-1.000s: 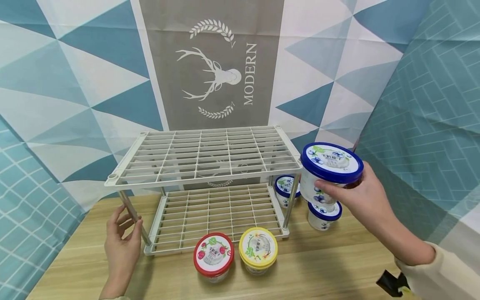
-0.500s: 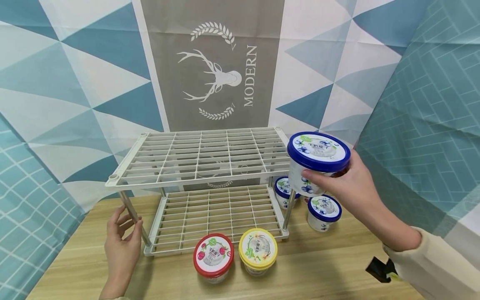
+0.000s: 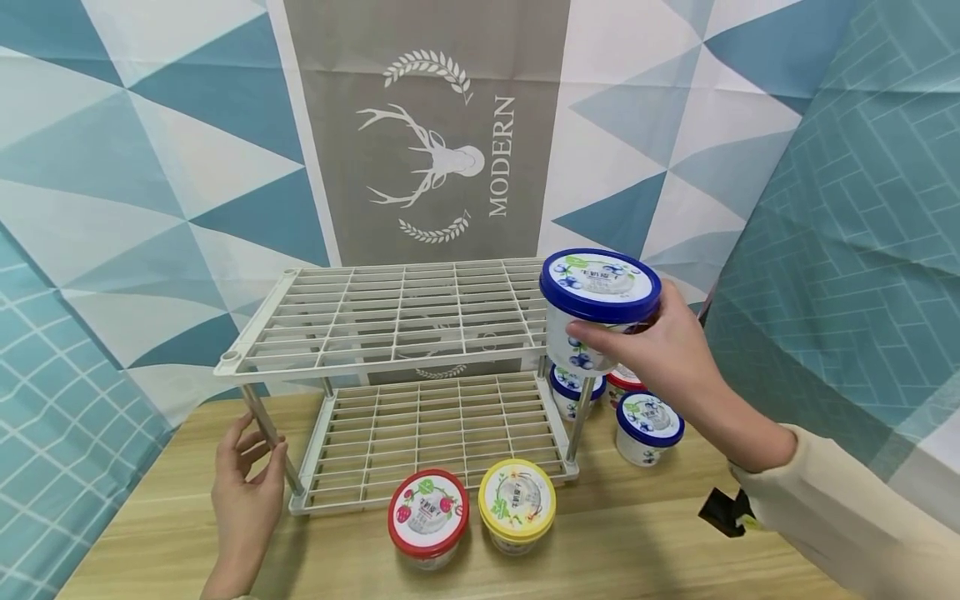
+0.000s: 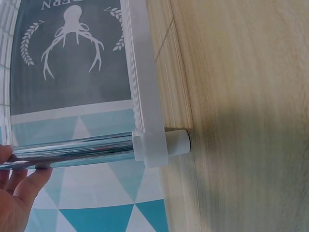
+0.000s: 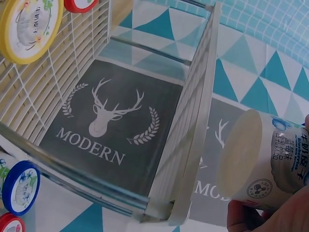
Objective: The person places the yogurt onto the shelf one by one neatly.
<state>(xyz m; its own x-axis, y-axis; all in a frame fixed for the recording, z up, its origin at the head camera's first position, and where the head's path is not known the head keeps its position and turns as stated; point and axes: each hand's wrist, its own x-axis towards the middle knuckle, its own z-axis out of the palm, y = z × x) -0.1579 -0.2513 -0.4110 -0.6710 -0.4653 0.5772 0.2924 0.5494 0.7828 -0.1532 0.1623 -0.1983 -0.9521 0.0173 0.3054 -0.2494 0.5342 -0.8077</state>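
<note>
Right hand (image 3: 666, 343) grips a tub (image 3: 597, 308) at the rack's (image 3: 397, 364) upper right, far fingers hidden overhead. Left hand (image 3: 247, 487) pinches the rack's front-left post (image 3: 260, 415). Right of the rack, a red lid (image 3: 627, 379) is partly covered.

Three blue-lidded tubs (image 3: 598, 287), two red-lidded tubs (image 3: 428, 512), one yellow-lidded tub (image 3: 517, 507). One rack (image 3: 261, 317): two shelves (image 3: 420, 363), four posts (image 3: 259, 412). One left hand (image 3: 249, 492), one right hand (image 3: 663, 346). Two deer prints (image 3: 459, 160) visible. One wooden table (image 3: 645, 550), one black item (image 3: 722, 510).
</note>
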